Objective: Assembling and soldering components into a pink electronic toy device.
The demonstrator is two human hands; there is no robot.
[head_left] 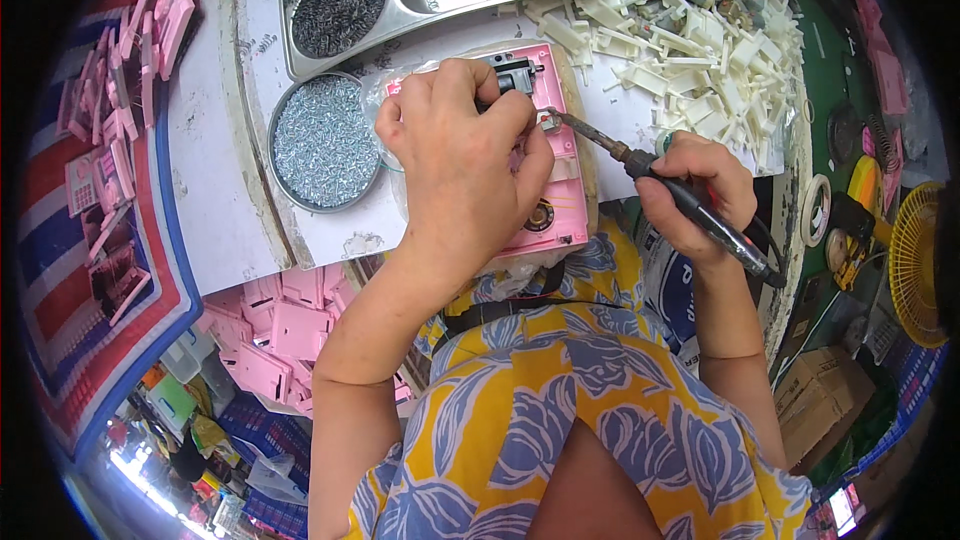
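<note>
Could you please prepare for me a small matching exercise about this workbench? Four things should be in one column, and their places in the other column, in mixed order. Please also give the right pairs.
Things
1. Soldering iron
2. Open pink casing
3. Round dish full of small metal pieces
4. White plastic parts

Places
A. Heaped loose toward the upper right of the picture
B. Just to the left of the left hand
C. Held in the right hand
D. Partly covered by the left hand

Right pairs
1-C, 2-D, 3-B, 4-A
</note>
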